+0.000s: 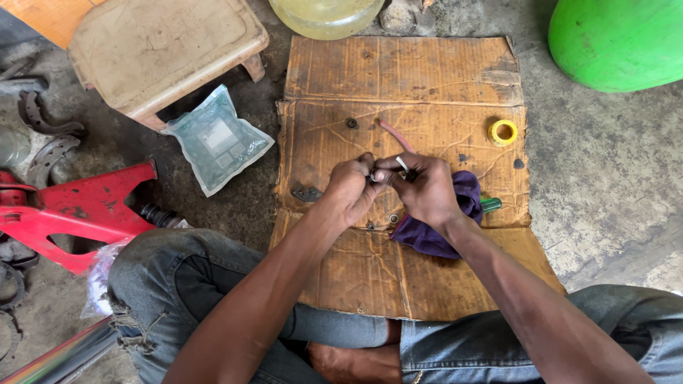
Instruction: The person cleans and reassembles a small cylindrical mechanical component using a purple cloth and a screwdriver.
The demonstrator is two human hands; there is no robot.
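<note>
Cardboard sheet (398,78) on a concrete floor, both hands meeting above its middle over a small metal part (375,176).

Left hand (351,190) and right hand (425,190) pinch the small metal part between their fingertips, so both are closed on it; the part is too small to identify. Over the cardboard sheet's right half, a purple cloth (435,231) lies under the right hand, with a green handle (491,205) poking out beside it and a yellow tape roll (503,132) farther up. Left of the cardboard sheet lie a clear plastic packet (215,140), a worn stool (160,50) and a red metal frame (78,213). Jeans-clad knees flank the sheet's near edge.
</note>
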